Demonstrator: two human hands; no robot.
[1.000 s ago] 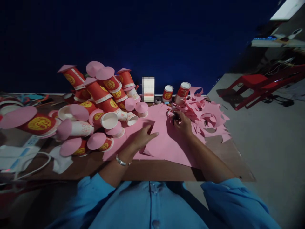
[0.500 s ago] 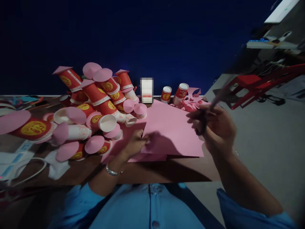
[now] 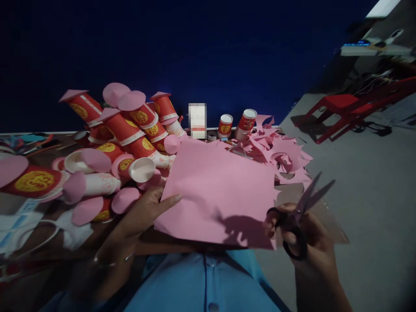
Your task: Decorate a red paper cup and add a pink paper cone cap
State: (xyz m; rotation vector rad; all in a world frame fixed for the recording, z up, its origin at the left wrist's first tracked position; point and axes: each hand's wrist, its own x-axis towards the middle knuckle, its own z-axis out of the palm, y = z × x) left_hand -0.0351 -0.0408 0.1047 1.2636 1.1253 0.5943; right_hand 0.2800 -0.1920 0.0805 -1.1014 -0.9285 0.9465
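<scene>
A large pink paper sheet is held over the front of the table, its near edge close to the blue shirt. My left hand grips its left edge, thumb on top and fingers hidden beneath. In my right hand is a pair of scissors with dark handles. Thumb and fingers are in the handle loops, and the parted blades point up and right, beside the sheet's right edge. Several red and white paper cups with pink paper cones lie piled to the left.
Two red cups stand at the back near a blurred-out white box. Cut pink scraps heap at the right table edge. White cable lies front left; a red stool stands on the floor to the right.
The pink sheet has come up and nearer my body, gripped by my left hand, uncovering more scraps behind. My right hand has moved lower with the scissors, whose blades now show apart.
</scene>
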